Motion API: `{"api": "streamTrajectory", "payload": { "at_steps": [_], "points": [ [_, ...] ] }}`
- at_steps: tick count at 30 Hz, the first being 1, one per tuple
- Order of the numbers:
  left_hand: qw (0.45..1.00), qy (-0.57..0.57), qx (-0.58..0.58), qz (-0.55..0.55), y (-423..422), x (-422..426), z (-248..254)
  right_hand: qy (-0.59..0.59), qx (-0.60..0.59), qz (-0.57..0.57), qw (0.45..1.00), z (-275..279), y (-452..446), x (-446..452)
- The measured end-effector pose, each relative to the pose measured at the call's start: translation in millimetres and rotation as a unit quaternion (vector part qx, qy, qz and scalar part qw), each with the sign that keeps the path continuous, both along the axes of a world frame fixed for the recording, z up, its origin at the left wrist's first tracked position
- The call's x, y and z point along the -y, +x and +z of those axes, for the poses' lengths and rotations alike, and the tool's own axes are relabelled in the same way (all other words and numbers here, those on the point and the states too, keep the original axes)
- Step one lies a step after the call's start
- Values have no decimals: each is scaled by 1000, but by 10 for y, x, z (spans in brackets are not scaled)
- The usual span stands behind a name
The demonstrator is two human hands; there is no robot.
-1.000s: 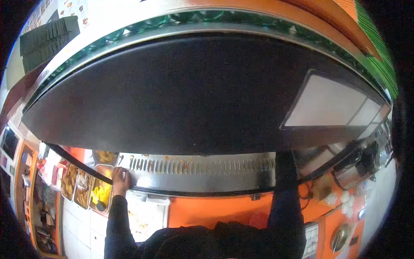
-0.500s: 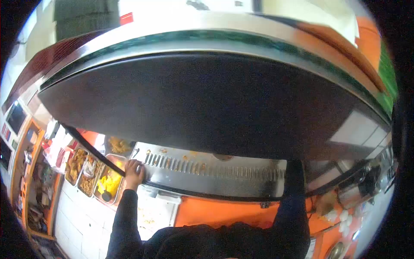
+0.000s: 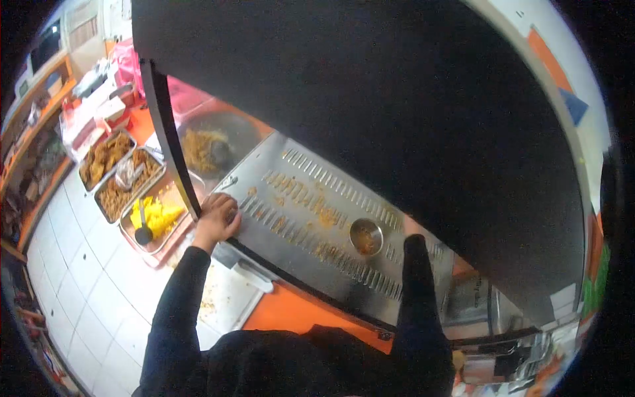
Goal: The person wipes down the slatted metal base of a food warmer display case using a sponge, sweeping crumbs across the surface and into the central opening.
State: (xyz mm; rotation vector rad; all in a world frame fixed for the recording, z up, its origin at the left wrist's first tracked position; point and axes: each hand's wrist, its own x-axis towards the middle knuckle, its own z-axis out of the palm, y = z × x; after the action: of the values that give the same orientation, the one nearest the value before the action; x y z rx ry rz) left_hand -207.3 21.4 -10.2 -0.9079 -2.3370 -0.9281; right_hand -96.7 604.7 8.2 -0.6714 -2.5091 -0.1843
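Note:
My left hand point(image 3: 219, 217) rests at the left corner of a slotted steel tray point(image 3: 264, 228) inside a black-framed display case, its fingers curled over the frame edge beside the dark post point(image 3: 165, 129). Brown crumbs lie scattered over the slots. A round metal bowl point(image 3: 366, 237) with brownish bits in it stands on the tray near my right sleeve point(image 3: 420, 291). That arm reaches in under the large dark panel point(image 3: 370, 99), and my right hand cannot be seen.
Left of the case are trays of brown fried food point(image 3: 106, 159), shredded food point(image 3: 116, 198) and yellow food with a black-ended utensil point(image 3: 159, 215). A wide pan point(image 3: 231, 132) holds more food. A white tray with crumbs point(image 3: 225, 298) lies below my left hand.
My view has turned and tilted, so more of the slotted tray, the bowl and the food trays shows. My left hand stays at the case corner; the right arm still reaches inside.

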Motion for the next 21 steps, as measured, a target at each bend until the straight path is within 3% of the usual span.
{"api": "streamTrajectory", "payload": {
  "at_steps": [6, 10, 11, 14, 17, 19, 21],
  "points": [
    [1000, -25, 12, -6, -21, 53, -19, -44, 38, 29, 998, -260, -595, 105],
    [1000, -13, 6, -2, -15, 40, -55, -101, 208, 146, 962, 222, -417, 269],
    [1000, -11, 5, -3, -12, 39, -39, -121, 242, 123, 955, 287, -319, 327],
    [1000, -8, 6, -6, -40, 26, -31, -161, 254, 312, 902, 449, -29, 369],
    [1000, -5, 15, -12, -49, 26, -17, 1, 201, 163, 966, 705, -207, 671],
    [1000, -11, 21, -16, -35, 35, -11, 38, 42, 136, 989, 342, -359, 523],
    [999, -21, 26, -15, -37, 40, 8, 65, -35, 120, 990, -95, -635, 283]
  ]
}}
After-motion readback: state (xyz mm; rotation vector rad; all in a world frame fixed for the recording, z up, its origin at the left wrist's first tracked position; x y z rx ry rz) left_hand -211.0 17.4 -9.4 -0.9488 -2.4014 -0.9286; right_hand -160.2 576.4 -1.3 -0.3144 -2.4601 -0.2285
